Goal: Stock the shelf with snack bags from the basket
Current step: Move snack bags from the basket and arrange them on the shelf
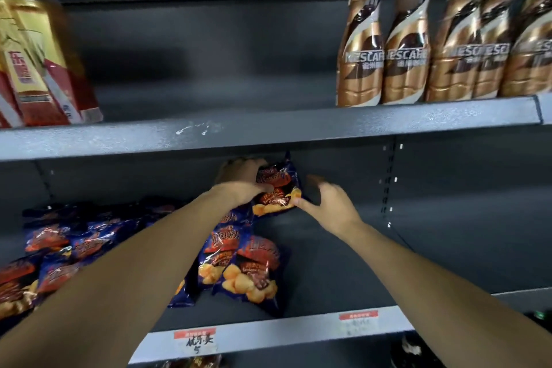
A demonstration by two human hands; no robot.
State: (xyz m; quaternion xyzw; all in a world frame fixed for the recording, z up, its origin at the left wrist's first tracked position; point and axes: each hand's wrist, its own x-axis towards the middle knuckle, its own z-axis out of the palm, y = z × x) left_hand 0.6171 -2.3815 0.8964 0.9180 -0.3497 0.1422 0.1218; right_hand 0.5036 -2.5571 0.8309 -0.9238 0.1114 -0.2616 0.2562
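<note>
Both hands reached deep into the lower shelf (343, 263). Left hand (243, 181) curled round the left edge of a snack bag (277, 188) standing near the back wall, long axis roughly upright. Right hand (330, 206) was spread just right of it, thumb touching its lower corner. More bags (239, 266) lay nearer and leftward, under the left forearm. Bare shelf stretched to the right. Coffee bottles (418, 39) stood on the shelf above.

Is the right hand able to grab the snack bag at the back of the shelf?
Probably yes. The right hand is open right beside the snack bag, its thumb touching the bag's lower corner, with nothing between them. The left hand already holds the bag's other side.
</note>
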